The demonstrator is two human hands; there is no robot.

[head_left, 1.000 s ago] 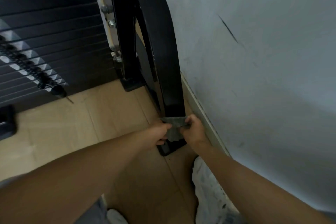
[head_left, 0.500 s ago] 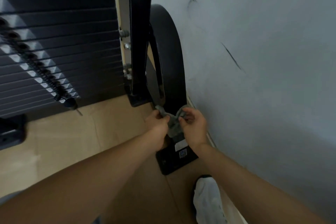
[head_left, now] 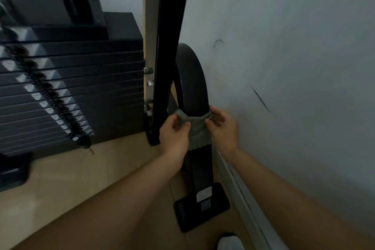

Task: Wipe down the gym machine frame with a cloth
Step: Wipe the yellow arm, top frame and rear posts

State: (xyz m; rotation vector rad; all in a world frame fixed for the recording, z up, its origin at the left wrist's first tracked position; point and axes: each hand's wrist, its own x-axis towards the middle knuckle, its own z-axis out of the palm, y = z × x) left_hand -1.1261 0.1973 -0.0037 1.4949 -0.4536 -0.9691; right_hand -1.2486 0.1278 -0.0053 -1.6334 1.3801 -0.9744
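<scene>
1. Head view: a grey-green cloth [head_left: 197, 130] is looped over the near face of the curved black frame leg [head_left: 190, 79]. It sits roughly midway between the top of the arch and the foot plate [head_left: 186, 215] on the floor.
2. The left hand [head_left: 173, 138] is just left of the leg. Its thumb and fingers are curled and pinch the cloth's left end, which bunches at the leg's left edge.
3. The right hand [head_left: 223, 130] is just right of the leg, between it and the wall [head_left: 294, 57]. Its fingers curl inward and pinch the cloth's right end.
4. Between the 2 hands the cloth is stretched across the leg, and a ribbed flap hangs down the leg's face below them.
5. The foot plate carries 2 stickers: a white label [head_left: 204, 194] and a smaller square sticker [head_left: 206, 206] nearer the camera. The print is too small to read.
6. Left of the curved leg, a straight black upright post [head_left: 168, 46] rises out of the top of the view. 2 silvery bolts [head_left: 149, 77] sit on the pale bar beside it.
7. Further left stands a weight stack [head_left: 97, 79] of black plates, with a coiled cord [head_left: 46, 95] running diagonally down its face.
8. The wall has a dark scuff [head_left: 260, 98], and a skirting board [head_left: 243, 193] runs along its base.
9. The floor [head_left: 81, 178] is pale wood, and the toe of a white shoe [head_left: 231, 242] shows at the near edge.
</scene>
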